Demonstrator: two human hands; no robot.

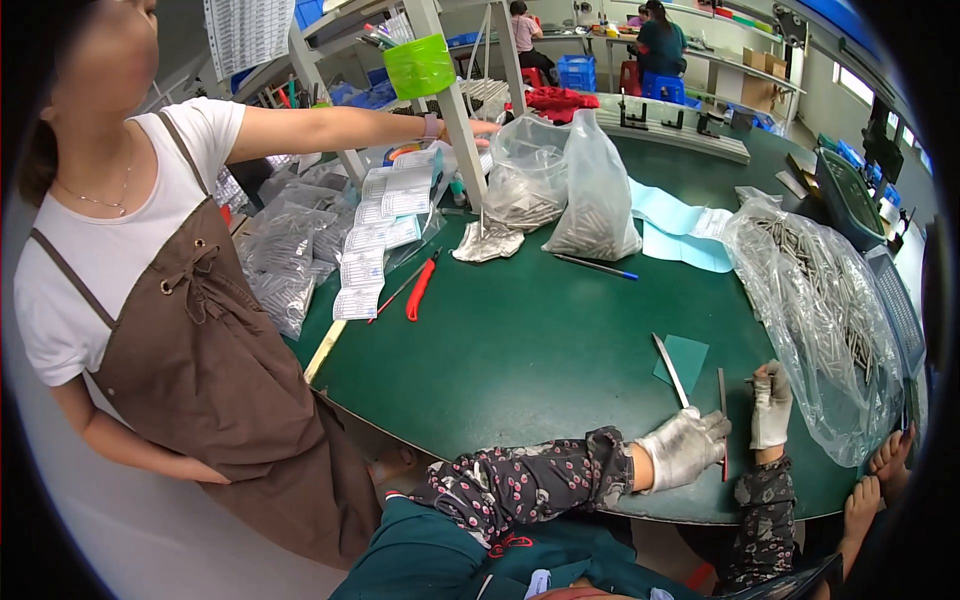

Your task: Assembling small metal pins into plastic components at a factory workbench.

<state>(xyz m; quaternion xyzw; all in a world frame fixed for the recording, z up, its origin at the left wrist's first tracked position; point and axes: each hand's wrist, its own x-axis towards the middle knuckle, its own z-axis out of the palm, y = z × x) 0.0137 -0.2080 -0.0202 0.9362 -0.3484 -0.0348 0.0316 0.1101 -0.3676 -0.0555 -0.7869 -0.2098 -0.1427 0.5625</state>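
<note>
My left hand point(688, 447), in a smudged white glove, rests low over the green table with its fingers closed across a thin file-like tool point(722, 390) with red at its near end. From the far edge of that glove a narrow silver blade point(670, 368) points away, over a small green sheet point(684, 363); whether the hand grips it cannot be made out. My right hand point(771, 405), also gloved, is raised beside it in a pinch on a small metal pin point(749, 380). Just right of it lies a big clear bag of metal pins point(815, 290).
Two upright bags point(595, 195) of metal parts, blue papers point(685, 225), a pen point(597, 267) and a red-handled cutter point(422, 290) lie farther off. A person in a brown apron dress point(230, 370) reaches over from the left. Another person's hands point(865, 500) rest at the right edge.
</note>
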